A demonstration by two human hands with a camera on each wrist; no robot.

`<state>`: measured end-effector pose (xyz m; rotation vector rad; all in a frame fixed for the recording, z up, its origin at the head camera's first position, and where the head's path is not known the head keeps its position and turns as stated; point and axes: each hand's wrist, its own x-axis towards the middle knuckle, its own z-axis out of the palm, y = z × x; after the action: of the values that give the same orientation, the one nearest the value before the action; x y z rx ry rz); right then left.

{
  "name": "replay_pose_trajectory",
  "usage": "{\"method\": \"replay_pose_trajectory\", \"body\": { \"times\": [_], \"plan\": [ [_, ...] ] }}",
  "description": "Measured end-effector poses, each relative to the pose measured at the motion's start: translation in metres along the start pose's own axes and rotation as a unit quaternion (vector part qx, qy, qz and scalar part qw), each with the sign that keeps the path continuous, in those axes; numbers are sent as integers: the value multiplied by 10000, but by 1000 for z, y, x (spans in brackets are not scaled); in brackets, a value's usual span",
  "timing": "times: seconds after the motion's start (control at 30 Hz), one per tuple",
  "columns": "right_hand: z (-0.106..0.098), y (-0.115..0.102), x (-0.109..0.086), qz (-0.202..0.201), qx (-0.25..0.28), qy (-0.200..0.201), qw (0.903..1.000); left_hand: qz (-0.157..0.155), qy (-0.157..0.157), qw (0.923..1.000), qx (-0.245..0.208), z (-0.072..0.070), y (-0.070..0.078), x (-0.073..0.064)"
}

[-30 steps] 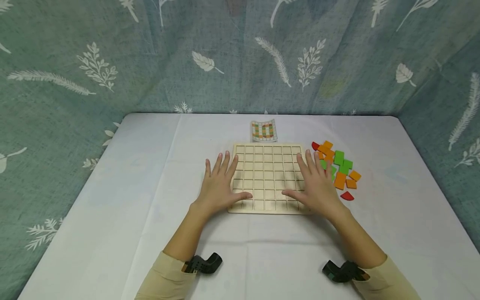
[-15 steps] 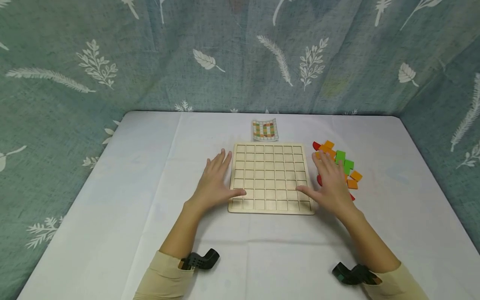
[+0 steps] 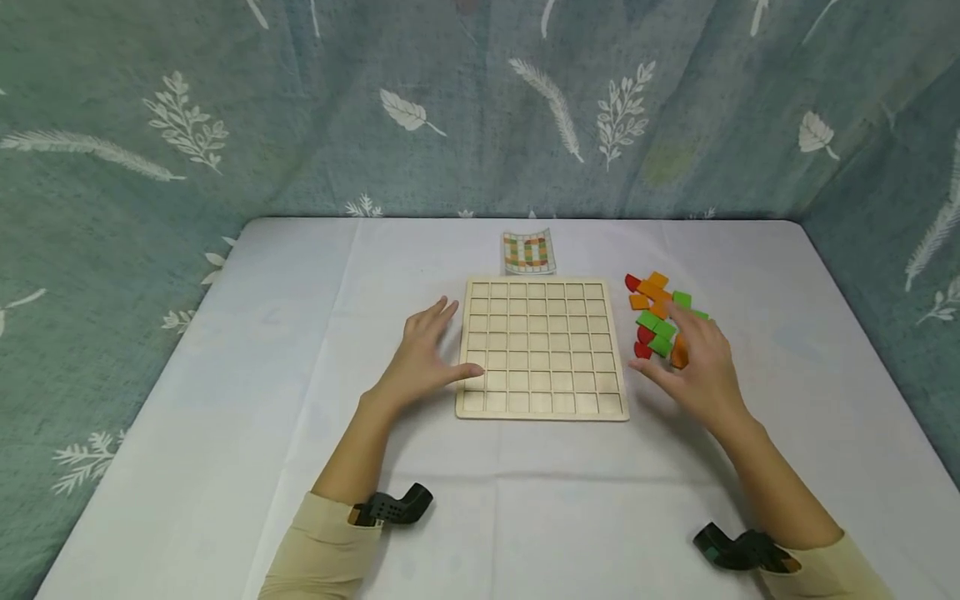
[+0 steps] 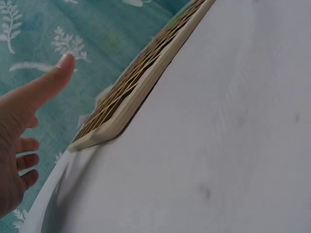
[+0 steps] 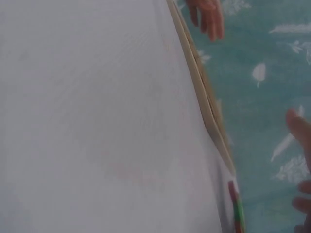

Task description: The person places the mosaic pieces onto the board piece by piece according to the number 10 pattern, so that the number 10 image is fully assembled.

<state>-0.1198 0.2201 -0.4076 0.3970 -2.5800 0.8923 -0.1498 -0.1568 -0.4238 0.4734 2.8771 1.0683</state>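
A pale wooden board (image 3: 546, 348) with a square grid lies on the white cloth. By its left edge, my left hand (image 3: 417, 358) is held with thumb apart from the fingers, the thumb over the board's lower left part. The left wrist view has this hand's thumb (image 4: 46, 87) raised beside the board (image 4: 136, 92). My right hand (image 3: 703, 367) hovers at the right end of a group of flat coloured tiles (image 3: 658, 308), hiding some of them. Its thumb and fingers are apart, with nothing seen between them. Red, orange and green tiles are visible, some of them quarter-round.
A small printed card (image 3: 528, 252) with a coloured grid pattern lies behind the board. The white cloth (image 3: 187, 433) covers the table, which ends at a leaf-patterned curtain (image 3: 450, 108) at the back. Each wrist carries a black camera (image 3: 397, 505).
My right hand has moved right, off the board and onto the tile side, uncovering the left tiles. The left hand has drifted slightly left, its fingers now beside the board.
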Motion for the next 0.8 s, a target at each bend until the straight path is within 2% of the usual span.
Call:
{"method": "replay_pose_trajectory", "body": {
  "times": [0.17,0.4,0.47,0.57,0.67,0.8],
  "plan": [
    [-7,9,-3,239,85,92,9996,-119,-207,9995,-200,-5,-4,4],
    [-12,22,-15,665,-2,181,9976,-177,-523,9976,-423,-2,-16,6],
    [-14,25,-17,767,-35,186,9969,-60,-641,9972,-391,-1,-20,8],
    [-15,34,-22,749,20,286,9968,274,-757,9963,-299,1,-27,13],
    [-16,41,-26,723,40,380,9966,584,-703,9957,-178,4,-34,16],
    [-18,46,-30,993,89,341,9944,774,-525,9956,-62,4,-42,18]
  ]
}}
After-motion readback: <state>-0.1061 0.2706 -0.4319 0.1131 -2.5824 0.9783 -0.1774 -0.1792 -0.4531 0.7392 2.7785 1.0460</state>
